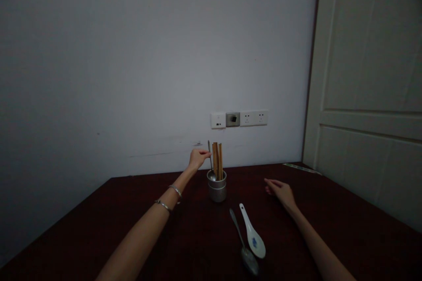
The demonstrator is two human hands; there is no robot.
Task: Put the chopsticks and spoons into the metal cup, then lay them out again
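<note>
Spoon [212, 176] tips almost straight up, its round end down at the left side of the gray cup's [216, 193] mouth. The left hand [199, 157] pinches its handle and is the nearer hand. Chopsticks [217, 160] stand just right of it. The right hand [279, 193] is well apart, loosely curled; whether it is closed, one cannot tell.

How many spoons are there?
3: one metal spoon in the left hand, at the cup; another metal spoon and a white spoon on the table. Others may be hidden inside the cup.
</note>
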